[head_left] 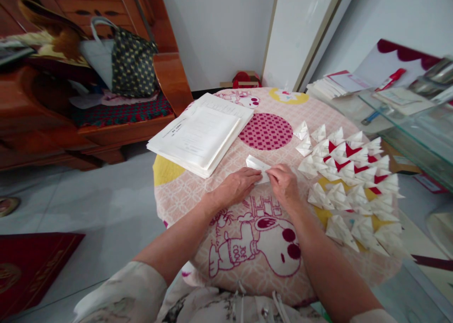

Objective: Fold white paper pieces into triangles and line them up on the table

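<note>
A small folded piece of white paper (255, 163) lies on the cloth-covered round table (226, 181), between my two hands. My left hand (239, 186) rests on its near left part, fingers stretched forward and pressing it down. With bent fingers and thumb, my right hand (283, 183) pinches the paper's right side. Part of the paper is hidden under my fingers. To the left lies a stack of printed white sheets (201, 134). Rows of several pointed folded-paper pieces (354, 191) stand on the right side of the table.
A glass shelf (417, 129) with papers, a red marker (391, 79) and other items borders the table on the right. Back left is a wooden bench (180, 80) bearing a patterned bag (134, 63). A dark red box or folder (31, 271) lies at lower left.
</note>
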`<state>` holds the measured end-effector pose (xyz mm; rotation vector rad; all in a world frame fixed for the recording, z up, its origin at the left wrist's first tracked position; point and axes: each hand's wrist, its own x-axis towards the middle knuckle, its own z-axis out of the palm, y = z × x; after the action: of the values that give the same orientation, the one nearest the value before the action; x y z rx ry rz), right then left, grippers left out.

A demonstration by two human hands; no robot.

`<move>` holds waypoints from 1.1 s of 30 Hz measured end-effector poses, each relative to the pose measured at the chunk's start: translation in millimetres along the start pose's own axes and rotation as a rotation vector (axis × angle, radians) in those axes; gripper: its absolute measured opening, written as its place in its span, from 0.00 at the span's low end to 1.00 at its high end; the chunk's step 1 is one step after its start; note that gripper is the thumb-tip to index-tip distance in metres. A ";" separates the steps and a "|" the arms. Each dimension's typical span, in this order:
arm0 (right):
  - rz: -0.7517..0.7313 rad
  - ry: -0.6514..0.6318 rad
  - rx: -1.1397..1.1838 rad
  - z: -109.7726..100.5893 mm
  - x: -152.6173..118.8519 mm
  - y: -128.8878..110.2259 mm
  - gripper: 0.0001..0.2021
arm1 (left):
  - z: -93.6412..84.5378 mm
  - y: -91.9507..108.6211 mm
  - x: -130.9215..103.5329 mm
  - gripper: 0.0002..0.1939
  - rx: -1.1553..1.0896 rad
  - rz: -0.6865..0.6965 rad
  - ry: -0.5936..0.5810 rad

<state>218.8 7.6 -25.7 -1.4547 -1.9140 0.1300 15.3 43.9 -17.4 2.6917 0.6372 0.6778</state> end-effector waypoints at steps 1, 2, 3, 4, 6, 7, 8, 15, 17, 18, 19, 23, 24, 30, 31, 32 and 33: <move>0.004 -0.004 0.010 -0.6 0.0 0.0 0.11 | 0.1 0.5 0.2 0.16 0.009 0.001 -0.007; 0.010 -0.008 0.018 -1.1 0.1 0.1 0.11 | 0.4 1.0 0.4 0.17 0.020 0.003 -0.017; 0.017 -0.010 0.025 -1.5 0.3 0.4 0.11 | 0.7 1.4 0.8 0.18 0.033 0.005 -0.029; 0.027 -0.009 0.030 -1.7 0.5 0.8 0.11 | 1.1 1.8 1.2 0.18 0.049 0.002 -0.042; 0.053 -0.005 0.040 -1.7 1.0 2.0 0.12 | 1.9 2.3 2.1 0.20 0.079 -0.017 -0.062; 0.066 0.000 0.043 -1.4 1.2 2.8 0.12 | 2.1 2.4 2.5 0.21 0.088 -0.031 -0.066; 0.077 0.005 0.044 -1.0 1.4 3.5 0.12 | 2.1 2.5 2.8 0.21 0.091 -0.042 -0.068; 0.138 0.014 -0.014 1.9 0.3 6.9 0.12 | 0.6 0.8 1.2 0.24 0.016 -0.055 -0.076; 0.147 0.002 -0.035 1.6 -0.3 6.9 0.11 | 1.1 0.6 0.8 0.23 0.018 -0.060 -0.074; 0.143 -0.003 -0.044 1.2 -0.8 6.6 0.11 | 1.5 0.8 0.9 0.23 0.023 -0.062 -0.072; 0.133 -0.005 -0.053 0.6 -1.3 5.9 0.11 | 1.8 1.1 1.1 0.22 0.030 -0.064 -0.071; 0.057 -0.008 -0.103 -1.4 -4.4 1.2 0.12 | 1.5 3.4 2.9 0.23 0.034 -0.070 -0.066; 0.038 -0.008 -0.117 -1.6 -5.3 -0.1 0.13 | 1.2 4.1 3.4 0.23 0.031 -0.073 -0.065; -0.065 -0.075 -0.142 0.9 -7.6 -1.7 0.13 | 0.7 6.0 4.5 0.23 0.003 -0.086 -0.065; -0.080 -0.091 -0.134 1.3 -7.4 -1.0 0.13 | 1.2 5.7 4.3 0.23 -0.003 -0.088 -0.060; -0.092 -0.105 -0.126 1.5 -7.1 -0.3 0.14 | 1.9 5.3 4.0 0.23 -0.011 -0.088 -0.054; -0.102 -0.118 -0.117 1.4 -6.7 0.3 0.14 | 2.4 4.7 3.7 0.23 -0.020 -0.085 -0.047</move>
<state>218.9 2.3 -30.1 -1.4490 -2.1189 0.0588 21.1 41.2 -16.2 2.6367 0.7239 0.5944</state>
